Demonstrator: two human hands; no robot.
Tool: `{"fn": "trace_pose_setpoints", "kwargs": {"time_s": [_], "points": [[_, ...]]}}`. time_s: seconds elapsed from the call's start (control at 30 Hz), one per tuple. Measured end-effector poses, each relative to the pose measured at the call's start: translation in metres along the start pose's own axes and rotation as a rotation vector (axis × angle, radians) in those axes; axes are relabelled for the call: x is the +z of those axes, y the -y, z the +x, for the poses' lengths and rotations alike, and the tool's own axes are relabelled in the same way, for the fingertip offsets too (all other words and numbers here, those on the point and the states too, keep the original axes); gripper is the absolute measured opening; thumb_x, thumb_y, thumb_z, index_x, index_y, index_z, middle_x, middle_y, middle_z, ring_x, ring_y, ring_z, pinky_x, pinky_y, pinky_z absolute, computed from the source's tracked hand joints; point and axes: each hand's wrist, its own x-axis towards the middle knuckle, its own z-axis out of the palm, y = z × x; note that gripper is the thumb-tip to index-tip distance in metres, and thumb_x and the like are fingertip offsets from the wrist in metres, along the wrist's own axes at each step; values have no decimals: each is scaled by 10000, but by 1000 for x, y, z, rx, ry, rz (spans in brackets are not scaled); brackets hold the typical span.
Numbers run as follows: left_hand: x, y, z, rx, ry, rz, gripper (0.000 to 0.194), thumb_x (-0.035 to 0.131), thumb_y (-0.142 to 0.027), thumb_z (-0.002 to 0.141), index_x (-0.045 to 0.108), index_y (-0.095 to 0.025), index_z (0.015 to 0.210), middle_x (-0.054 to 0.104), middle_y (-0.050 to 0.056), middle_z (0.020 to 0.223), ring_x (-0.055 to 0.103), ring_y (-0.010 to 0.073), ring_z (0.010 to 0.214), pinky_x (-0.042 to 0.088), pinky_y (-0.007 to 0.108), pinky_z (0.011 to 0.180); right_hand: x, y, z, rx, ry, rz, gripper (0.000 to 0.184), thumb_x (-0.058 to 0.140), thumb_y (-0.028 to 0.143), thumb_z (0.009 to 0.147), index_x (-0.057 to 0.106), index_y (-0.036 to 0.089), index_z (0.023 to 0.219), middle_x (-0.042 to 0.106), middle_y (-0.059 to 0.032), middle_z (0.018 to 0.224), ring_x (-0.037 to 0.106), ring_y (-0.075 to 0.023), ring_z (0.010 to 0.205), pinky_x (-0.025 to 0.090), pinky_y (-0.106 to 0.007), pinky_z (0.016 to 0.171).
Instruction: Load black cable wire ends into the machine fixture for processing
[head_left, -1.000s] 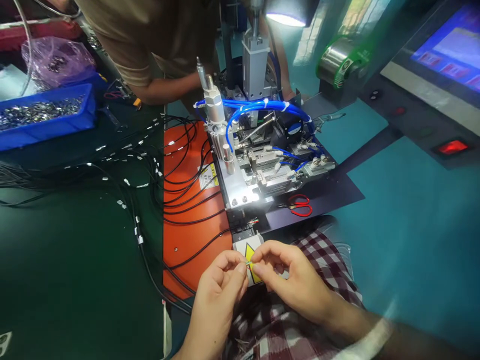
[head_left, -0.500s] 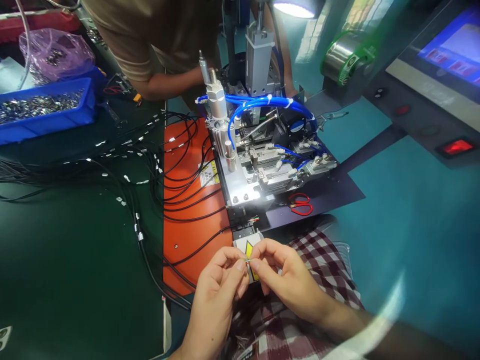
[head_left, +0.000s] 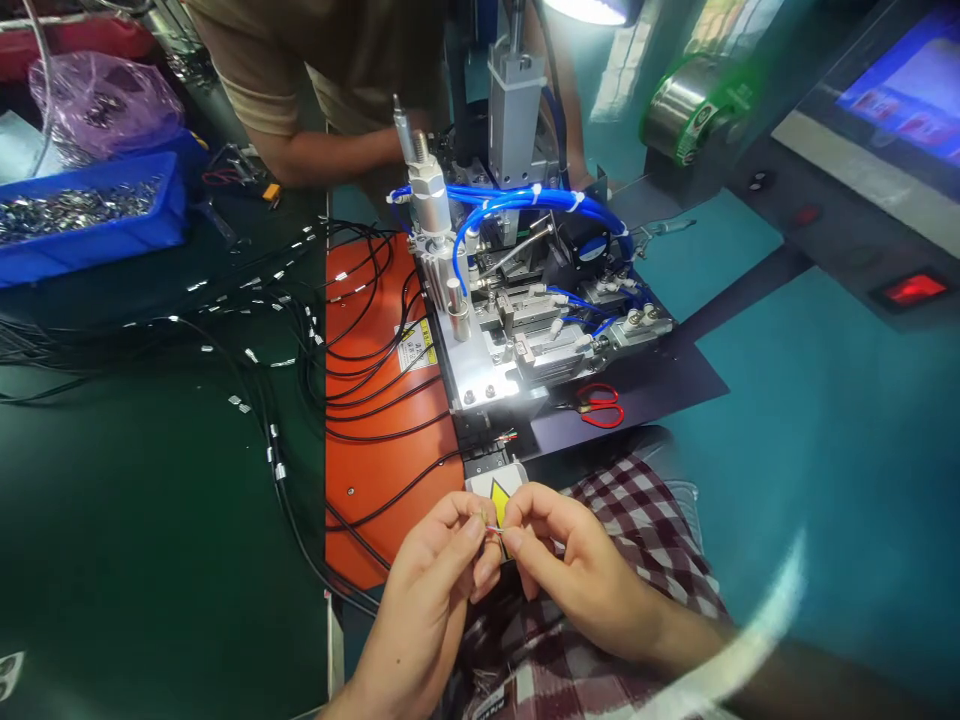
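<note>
Factory workshop: silver metal machine (head_left: 517, 312) with blue tubes (head_left: 517, 200), green-rimmed silver spool (head_left: 673, 108), blue plastic bin (head_left: 105, 244) holds small metal parts (head_left: 79, 212).

To your left spreads a dark green, flat-topped table (head_left: 172, 530); to your right, a glossy teal floor (head_left: 840, 450) carries pale light streaks (head_left: 621, 75) near a lit white lamp (head_left: 589, 8).

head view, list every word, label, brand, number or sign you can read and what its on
No wording is clear enough to quote.
White-and-yellow label on the orange panel: characters too small to read.
Yellow sign on the white plate: partly covered by the left hand and right hand.
Display screen: blurred.
Green-rimmed spool: marking too blurred.
Dark tag by the checked cloth: lettering unreadable.
</note>
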Motion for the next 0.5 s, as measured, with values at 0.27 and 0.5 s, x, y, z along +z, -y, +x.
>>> {"fn": "trace_pose_setpoints", "kwargs": {"time_s": [0.27, 0.5], "points": [[-2, -2, -2, -36, -24, 31, 152, 598, -311, 870, 576, -164, 837, 415, -43, 554, 307, 87, 548, 290, 203, 550, -1, -1, -1, -22, -15, -38, 139, 493, 256, 899, 496, 179, 784, 485, 53, 563, 463, -96, 502, 353, -222, 498], [-1, -3, -4, -25, -91, 123, 227, 759, -319, 717, 633, -147, 795, 456, -43, 558, 334, 62, 507, 254, 191, 496, -10, -2, -4, -336, -94, -298, 92, 519, 181, 885, 556, 182, 801, 543, -1, 733, 511, -125, 654, 415, -252, 613]]}}
